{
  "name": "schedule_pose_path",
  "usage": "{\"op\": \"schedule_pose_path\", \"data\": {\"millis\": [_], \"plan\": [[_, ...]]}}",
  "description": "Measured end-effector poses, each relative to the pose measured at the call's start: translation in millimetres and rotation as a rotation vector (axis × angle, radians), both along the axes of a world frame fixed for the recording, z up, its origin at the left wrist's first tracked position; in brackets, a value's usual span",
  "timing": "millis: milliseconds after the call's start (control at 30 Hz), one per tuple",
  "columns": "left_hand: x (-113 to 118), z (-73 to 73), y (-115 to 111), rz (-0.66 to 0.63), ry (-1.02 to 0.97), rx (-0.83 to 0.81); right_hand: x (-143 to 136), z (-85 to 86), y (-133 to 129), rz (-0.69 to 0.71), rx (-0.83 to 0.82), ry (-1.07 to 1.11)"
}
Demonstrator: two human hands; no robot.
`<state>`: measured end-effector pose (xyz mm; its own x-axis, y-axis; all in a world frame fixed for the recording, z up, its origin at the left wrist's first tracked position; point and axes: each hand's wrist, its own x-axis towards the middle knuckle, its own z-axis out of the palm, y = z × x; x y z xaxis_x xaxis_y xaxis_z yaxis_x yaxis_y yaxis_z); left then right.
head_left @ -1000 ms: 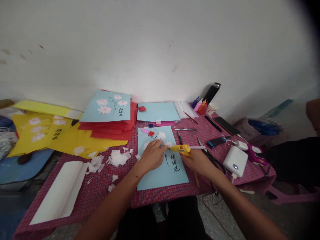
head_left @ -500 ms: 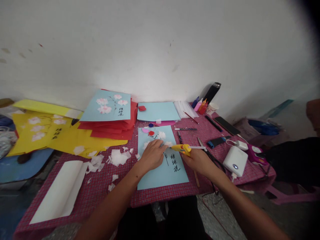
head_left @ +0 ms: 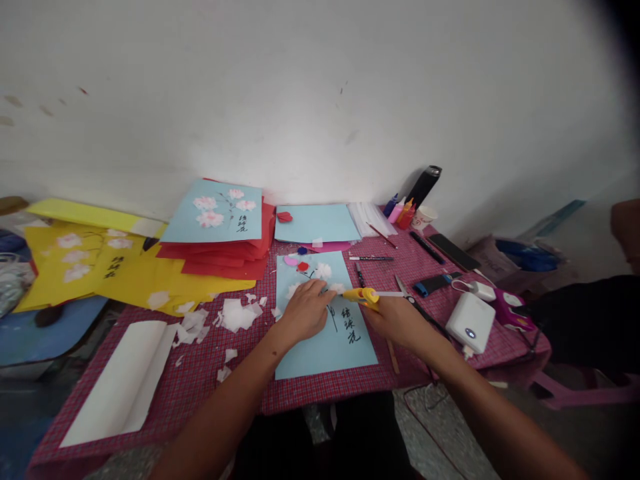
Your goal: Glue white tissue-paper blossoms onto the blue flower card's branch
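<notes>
A light-blue sheet (head_left: 310, 357) with white paper flowers (head_left: 323, 271), dark painted stems and black writing lies in front of me. My left hand (head_left: 306, 310) rests on its middle, fingers bent together over a flower; what they may hold is too small to tell. A yellow glue gun (head_left: 363, 295), with a whitish stick at its rear, is gripped in my right hand (head_left: 393, 320). Its nozzle points left, close to the left fingertips. Small red and blue discs and a pink piece lie at the sheet's upper left.
Torn white paper (head_left: 239, 315) and a folded white sheet (head_left: 117, 387) lie left. Red sheets (head_left: 225, 263) bear a blue flower picture. At the right are scissors (head_left: 410, 298), a power bank (head_left: 471, 322), a phone (head_left: 455, 252), glue bottles (head_left: 406, 215) and a black flask (head_left: 424, 185).
</notes>
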<state>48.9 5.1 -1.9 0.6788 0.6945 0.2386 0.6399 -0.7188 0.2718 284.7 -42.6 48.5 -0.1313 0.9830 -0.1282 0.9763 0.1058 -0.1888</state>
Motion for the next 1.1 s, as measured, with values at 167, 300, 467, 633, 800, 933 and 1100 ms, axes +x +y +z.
{"op": "schedule_pose_path", "data": {"millis": [167,300,467,633,800,933,1100], "plan": [[-0.7,0.4,0.0,0.002,0.003,-0.001,0.9,1.5,1.1,-0.013,-0.016,0.007],[-0.7,0.2,0.3,-0.002,-0.016,0.009,2.6,5.9,0.2,-0.011,-0.053,0.003],[1.1,-1.1,1.6,0.002,-0.057,0.023,-0.7,19.3,12.3,0.054,-0.085,-0.025],[1.4,-1.1,3.6,0.022,-0.143,0.045,-7.0,36.3,33.6,0.144,-0.066,-0.077],[-4.2,0.8,3.1,0.032,-0.191,0.072,20.2,56.0,30.8,0.095,-0.044,0.106],[-8.1,-0.4,4.5,0.044,-0.22,0.09,64.5,45.2,17.2,-0.186,-0.049,0.519],[-9.2,-2.1,8.0,0.079,-0.328,0.135,91.5,-6.1,21.5,-0.377,0.062,0.652]]}}
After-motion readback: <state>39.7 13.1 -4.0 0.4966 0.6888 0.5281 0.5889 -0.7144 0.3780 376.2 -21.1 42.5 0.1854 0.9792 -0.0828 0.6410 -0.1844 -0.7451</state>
